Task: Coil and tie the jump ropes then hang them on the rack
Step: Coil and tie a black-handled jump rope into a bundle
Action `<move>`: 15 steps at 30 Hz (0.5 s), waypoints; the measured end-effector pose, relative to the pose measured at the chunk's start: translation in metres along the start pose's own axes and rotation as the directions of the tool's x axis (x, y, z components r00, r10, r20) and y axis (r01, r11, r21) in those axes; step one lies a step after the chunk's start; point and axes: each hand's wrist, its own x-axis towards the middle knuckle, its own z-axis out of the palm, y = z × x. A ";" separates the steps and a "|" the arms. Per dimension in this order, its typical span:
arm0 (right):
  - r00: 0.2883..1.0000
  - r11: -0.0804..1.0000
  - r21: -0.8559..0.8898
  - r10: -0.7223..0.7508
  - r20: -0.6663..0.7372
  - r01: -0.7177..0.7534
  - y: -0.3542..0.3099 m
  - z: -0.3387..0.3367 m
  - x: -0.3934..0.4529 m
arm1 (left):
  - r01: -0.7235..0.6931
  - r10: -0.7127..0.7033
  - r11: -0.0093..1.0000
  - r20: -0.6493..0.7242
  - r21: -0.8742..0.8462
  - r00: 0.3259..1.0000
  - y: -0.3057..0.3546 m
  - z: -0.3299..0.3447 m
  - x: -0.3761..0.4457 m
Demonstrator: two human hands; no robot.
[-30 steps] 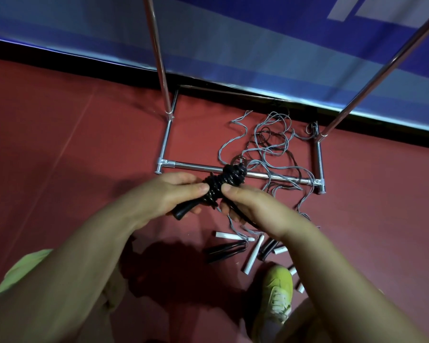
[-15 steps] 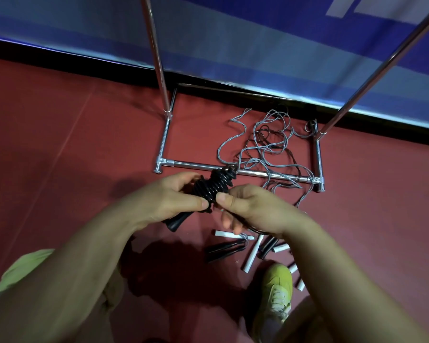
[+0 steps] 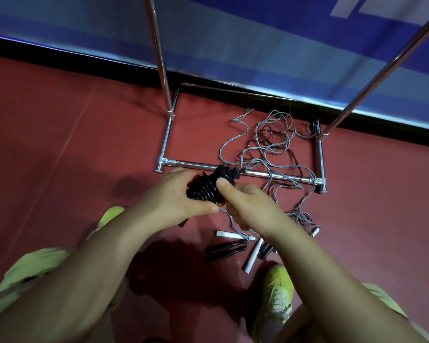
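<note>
Rope coil (image 3: 208,188) black | left hand (image 3: 174,196) grips it | right hand (image 3: 245,206) fingers pinch it

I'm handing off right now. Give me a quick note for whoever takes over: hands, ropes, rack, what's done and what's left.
Left hand grips the black coiled rope; right hand pinches its wraps.
Loose grey ropes lie tangled over the rack base bar; black and white handles lie on the floor.
Done: black rope coiled.
Left: finish its tie, hang it, then coil, tie and hang the rest. No hung ropes are in view.
</note>
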 end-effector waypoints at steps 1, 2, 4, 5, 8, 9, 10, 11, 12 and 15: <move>1.000 1.000 0.005 0.004 -0.012 -0.004 0.002 0.000 0.001 | -0.007 0.007 1.000 0.030 -0.008 1.000 0.000 -0.001 0.000; 1.000 0.999 0.038 0.001 -0.021 0.000 0.003 0.000 0.002 | -0.018 0.020 0.999 0.057 -0.031 0.998 0.000 -0.002 0.000; 0.999 0.990 0.139 -0.028 -0.027 0.032 0.003 -0.002 0.002 | -0.021 0.039 0.986 0.110 -0.166 0.993 0.002 -0.004 -0.002; 0.998 0.985 0.161 -0.052 -0.026 0.055 0.002 -0.004 0.002 | 0.004 0.032 0.961 0.127 -0.278 0.991 0.005 -0.005 -0.004; 0.992 0.990 0.079 -0.121 0.024 0.119 0.000 -0.007 0.002 | 0.077 -0.006 0.871 0.147 -0.484 0.989 0.009 -0.010 -0.007; 0.990 0.991 0.028 -0.133 0.043 0.132 0.000 -0.008 0.003 | 0.078 -0.001 0.864 0.153 -0.497 0.988 0.009 -0.011 -0.006; 0.989 0.991 -0.015 -0.134 0.060 0.135 0.000 -0.010 0.002 | 0.081 0.005 0.850 0.162 -0.520 0.987 0.009 -0.011 -0.006; 0.988 0.990 -0.035 -0.131 0.078 0.134 0.001 -0.012 0.002 | 0.079 0.015 0.839 0.168 -0.538 0.986 0.010 -0.012 -0.007; 0.986 0.990 -0.033 -0.132 0.101 0.136 0.001 -0.015 0.002 | 0.082 0.020 0.827 0.175 -0.556 0.984 0.008 -0.012 -0.006; 0.983 0.991 0.012 -0.132 0.130 0.131 -0.001 -0.018 -0.001 | 0.082 0.033 0.797 0.180 -0.598 0.983 0.005 -0.010 -0.003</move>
